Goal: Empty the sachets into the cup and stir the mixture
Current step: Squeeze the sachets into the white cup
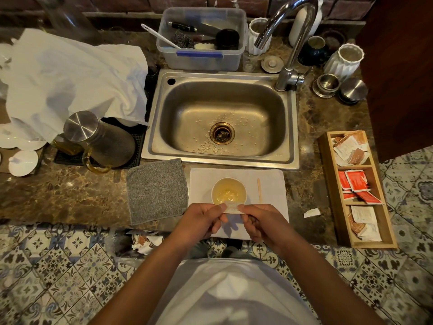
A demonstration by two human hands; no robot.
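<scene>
A white cup (229,191) with pale yellow liquid stands on a white cloth (269,184) in front of the sink. Just at its near rim, my left hand (201,222) and my right hand (262,225) pinch the two ends of a small white sachet (232,209) between thumbs and fingers. A wooden stir stick (259,190) lies on the cloth to the right of the cup. More sachets, white, brown and red (356,184), fill a wooden box (332,198) at the right.
A steel sink (222,118) with a tall tap (290,43) lies behind the cup. A grey cloth (157,191) sits left of the white one, a lidded glass jug (98,139) further left. A torn scrap (311,212) lies near the box. Tiled floor is below.
</scene>
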